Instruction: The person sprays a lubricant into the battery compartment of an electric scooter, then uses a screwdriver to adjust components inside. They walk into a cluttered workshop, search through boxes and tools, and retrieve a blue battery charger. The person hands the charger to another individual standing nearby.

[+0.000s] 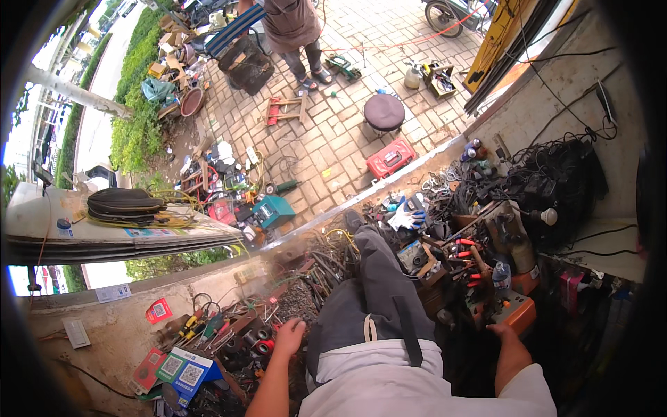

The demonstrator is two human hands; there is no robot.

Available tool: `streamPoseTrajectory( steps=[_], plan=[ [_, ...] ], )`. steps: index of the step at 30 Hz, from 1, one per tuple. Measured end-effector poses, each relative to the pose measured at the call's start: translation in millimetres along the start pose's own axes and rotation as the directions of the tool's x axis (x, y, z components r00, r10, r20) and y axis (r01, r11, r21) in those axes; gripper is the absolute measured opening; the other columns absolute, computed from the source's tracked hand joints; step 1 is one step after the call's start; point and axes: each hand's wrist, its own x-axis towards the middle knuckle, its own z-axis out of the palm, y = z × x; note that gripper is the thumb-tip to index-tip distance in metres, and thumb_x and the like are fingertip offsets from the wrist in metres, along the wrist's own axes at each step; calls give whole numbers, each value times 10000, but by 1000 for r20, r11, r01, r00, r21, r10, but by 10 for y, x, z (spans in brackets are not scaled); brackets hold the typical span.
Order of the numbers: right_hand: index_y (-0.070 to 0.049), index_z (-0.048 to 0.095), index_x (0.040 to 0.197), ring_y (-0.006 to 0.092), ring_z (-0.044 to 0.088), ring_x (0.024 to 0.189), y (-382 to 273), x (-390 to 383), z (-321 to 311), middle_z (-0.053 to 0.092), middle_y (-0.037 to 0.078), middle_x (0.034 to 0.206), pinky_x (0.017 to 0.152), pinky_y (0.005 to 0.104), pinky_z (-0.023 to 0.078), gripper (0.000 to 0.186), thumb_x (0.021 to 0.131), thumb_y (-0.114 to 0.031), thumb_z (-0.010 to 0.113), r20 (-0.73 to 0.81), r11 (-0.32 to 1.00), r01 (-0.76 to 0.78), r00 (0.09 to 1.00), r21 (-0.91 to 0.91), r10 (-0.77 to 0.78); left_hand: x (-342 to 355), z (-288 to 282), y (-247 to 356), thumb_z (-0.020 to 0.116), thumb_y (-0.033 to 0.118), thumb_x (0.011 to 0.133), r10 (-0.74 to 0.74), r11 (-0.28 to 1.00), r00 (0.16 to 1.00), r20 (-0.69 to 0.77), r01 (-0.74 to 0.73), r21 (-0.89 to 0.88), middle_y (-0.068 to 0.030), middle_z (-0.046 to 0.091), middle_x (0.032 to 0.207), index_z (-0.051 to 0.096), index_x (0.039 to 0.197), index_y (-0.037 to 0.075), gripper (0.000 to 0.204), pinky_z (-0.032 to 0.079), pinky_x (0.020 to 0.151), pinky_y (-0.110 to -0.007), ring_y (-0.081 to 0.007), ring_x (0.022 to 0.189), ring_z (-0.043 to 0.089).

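Observation:
My left hand (290, 336) hangs beside my left thigh, fingers loosely bent and apart, with nothing visible in it. Near it lies a heap of hand tools and metal parts, among them screwdrivers with yellow handles (192, 321) and some red-and-black round parts (264, 346). My right hand (499, 331) is low at my right side, by the lower edge of an orange box (515, 316); shade hides its fingers, and I cannot tell whether it touches the box. A clear plastic bottle (501, 275) and red-handled tools (464, 250) lie just beyond that box.
My forward leg (389, 278) stands among piled scrap at the doorway sill. Outside on the brick paving are a round stool (384, 112), a red toolbox (391, 158), a small wooden frame (285, 110) and a teal case (273, 210). Another person (295, 35) stands farther off.

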Motion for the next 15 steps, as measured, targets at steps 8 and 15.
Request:
streamPoseTrajectory(
  steps=[8,15],
  plan=[
    [24,694,1072,232,628,823,-1521,-22,851,687,128,968,732,368,518,571,773,-456,774,302,996,-25,952,-80,48,1036,-284,394,615,273,925,17,967,987,-161,-57,-247,-91,691,1000,643,1159,-1,361,482,832,-295,-165,900,633],
    [-187,619,1264,206,572,1178,-2429,1297,1503,613,66,1285,1053,309,402,392,933,-377,530,407,916,291,899,-278,-162,2933,-179,233,617,299,911,1,946,984,-178,-58,-320,-142,700,1008,674,1111,21,347,480,853,-343,-230,945,654]
  ],
)
